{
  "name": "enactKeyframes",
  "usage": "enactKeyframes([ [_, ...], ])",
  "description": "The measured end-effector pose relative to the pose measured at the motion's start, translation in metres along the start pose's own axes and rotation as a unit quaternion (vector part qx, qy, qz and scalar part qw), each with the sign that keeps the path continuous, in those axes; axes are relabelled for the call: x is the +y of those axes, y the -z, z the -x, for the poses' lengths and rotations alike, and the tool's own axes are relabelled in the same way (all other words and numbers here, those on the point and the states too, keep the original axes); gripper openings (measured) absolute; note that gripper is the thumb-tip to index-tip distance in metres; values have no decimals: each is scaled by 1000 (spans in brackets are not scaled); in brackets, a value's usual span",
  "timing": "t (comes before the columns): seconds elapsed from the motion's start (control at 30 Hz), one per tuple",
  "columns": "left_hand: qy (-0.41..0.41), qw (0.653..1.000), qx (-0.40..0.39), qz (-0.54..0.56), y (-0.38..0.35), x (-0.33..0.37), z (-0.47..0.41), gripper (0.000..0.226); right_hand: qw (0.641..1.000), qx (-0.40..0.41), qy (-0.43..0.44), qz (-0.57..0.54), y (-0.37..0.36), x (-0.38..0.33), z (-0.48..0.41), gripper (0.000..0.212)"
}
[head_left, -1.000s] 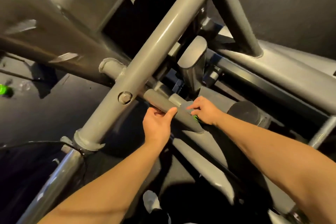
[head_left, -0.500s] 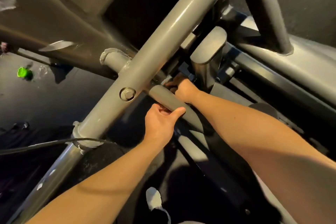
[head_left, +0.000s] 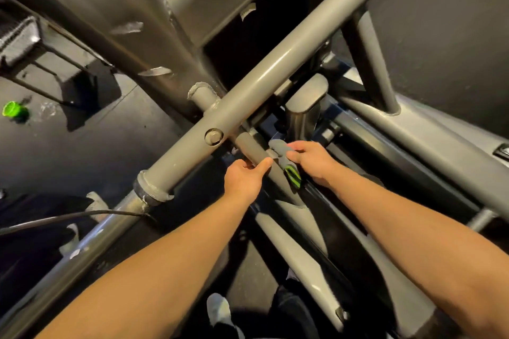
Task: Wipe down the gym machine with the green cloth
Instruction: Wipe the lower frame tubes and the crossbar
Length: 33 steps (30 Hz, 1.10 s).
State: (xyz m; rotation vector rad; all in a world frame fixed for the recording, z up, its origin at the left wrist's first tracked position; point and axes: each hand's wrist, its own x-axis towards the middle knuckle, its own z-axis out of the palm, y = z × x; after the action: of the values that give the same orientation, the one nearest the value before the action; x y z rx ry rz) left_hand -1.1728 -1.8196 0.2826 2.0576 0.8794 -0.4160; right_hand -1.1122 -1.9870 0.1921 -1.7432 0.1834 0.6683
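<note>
Two grips at one grey bar (head_left: pixel 252 149): left fingers (head_left: pixel 246 164) around it, right fingers (head_left: pixel 297 157) around green cloth (head_left: pixel 292 173).

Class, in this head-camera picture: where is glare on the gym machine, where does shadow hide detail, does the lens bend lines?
Head view: glare streaks the diagonal tube; head view: shadow blackens the lower left; head view: the lens bows the outer bars; head view: the green cloth in the right hand looks smeared, the left hand on the short bar sharper.
</note>
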Motion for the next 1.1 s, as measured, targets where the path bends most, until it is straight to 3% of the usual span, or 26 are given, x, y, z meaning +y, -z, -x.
enactKeyframes([
  [0.13,-40,991,57,118,13,3,6,43,994,-28,92,-51,-21,-65,18,28],
  [0.27,-59,981,60,176,17,1,10,25,992,-11,124,-22,-40,-59,27,35],
  [0.37,-63,977,65,191,17,0,11,14,998,3,51,45,-35,6,39,30],
  [0.5,-70,978,52,188,20,-2,10,24,993,5,-40,112,-29,52,52,28],
  [0.7,-100,981,49,161,25,0,10,35,994,33,104,27,-50,-62,40,34],
  [0.83,-112,980,42,157,26,-5,5,33,987,76,139,18,-64,-62,48,37],
  [0.93,-121,977,24,174,27,-12,-1,29,987,131,89,40,-68,-7,58,34],
  [1.1,-86,978,-20,188,25,-28,-5,25,977,156,-39,137,-54,67,78,28],
])
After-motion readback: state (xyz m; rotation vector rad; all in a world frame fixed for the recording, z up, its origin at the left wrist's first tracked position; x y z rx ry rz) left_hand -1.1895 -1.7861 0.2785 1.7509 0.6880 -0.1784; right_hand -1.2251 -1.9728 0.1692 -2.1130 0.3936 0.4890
